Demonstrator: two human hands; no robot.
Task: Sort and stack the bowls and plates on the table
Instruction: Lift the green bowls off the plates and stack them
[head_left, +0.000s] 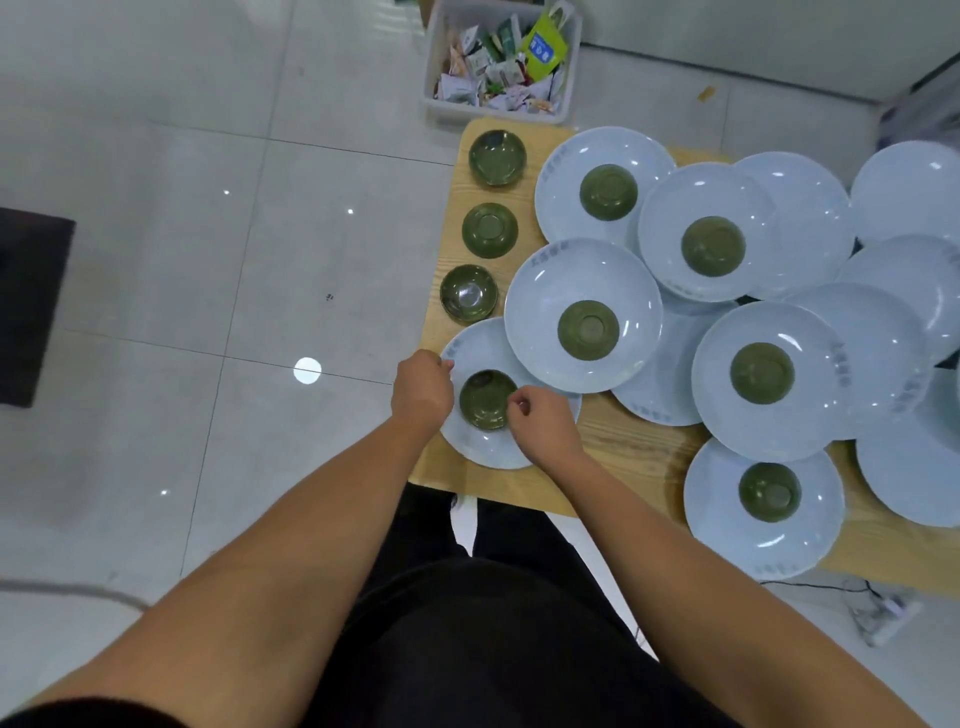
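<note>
Reaching up from 6 o'clock over black clothing (493, 623), both bare forearms met at the near plate (483, 452), a pale blue one lying on the near left corner of the wooden tabletop (623, 447). A green bowl (485, 400) sat in its middle. The left hand (422, 387) hung at the plate's 9 o'clock rim with fingers curled under; whether it gripped that rim could not be told. The right hand (540, 418) came in at the bowl's 3 o'clock, thumb and forefinger pinching its rim.

At 1 o'clock from this plate a second plate (545, 280) overlapped its edge and carried a bowl of its own (588, 330). Farther toward 3 o'clock lay more pale blue plates (810, 208), overlapping one another, several with a green bowl at the centre. Along the tabletop's left edge, toward 12 o'clock, three loose bowls (469, 294) stood in a row straight on the wood. Beyond the far edge, on the tiled floor (208, 260), stood a white bin (435, 78) full of packets.
</note>
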